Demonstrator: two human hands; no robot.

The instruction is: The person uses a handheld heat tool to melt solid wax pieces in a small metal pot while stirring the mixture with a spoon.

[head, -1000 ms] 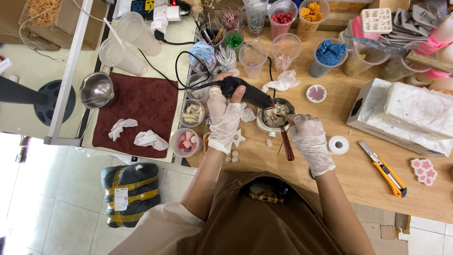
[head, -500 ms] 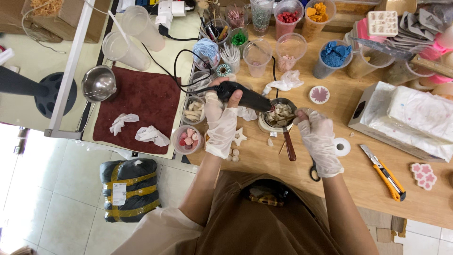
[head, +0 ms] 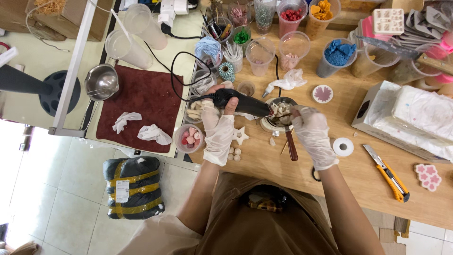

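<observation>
Left hand (head: 218, 134), thin clear glove, fingers wrapped tight round the handle of a black corded heat tool (head: 240, 101), nozzle aimed right into a small round metal pan with white chunks (head: 279, 113). Right hand (head: 311, 134), also gloved, fingertips pinched together just over the pan rim; what they pinch is too small to tell, possibly one chunk. The pan's brown wooden handle (head: 291, 145) runs back from the pan, under the right palm and toward the person.

Just below the left grip: a white star-shaped piece (head: 240, 136) and a few small white balls (head: 234, 154) on the wooden tabletop (head: 264, 165). Left of the grip, a clear plastic cup of pink and white pieces (head: 188, 138). Right of the right hand: a white tape roll (head: 343, 147), then a yellow utility knife (head: 389, 175).

Beyond the grip: clear cups of coloured bits, the blue-filled cup (head: 336, 54) and red-filled cup (head: 291, 16) among them.

To do this well, my read: keep the nozzle angled into the pan, not at the gloved fingertips, pan steady, cord clear of the cups.
</observation>
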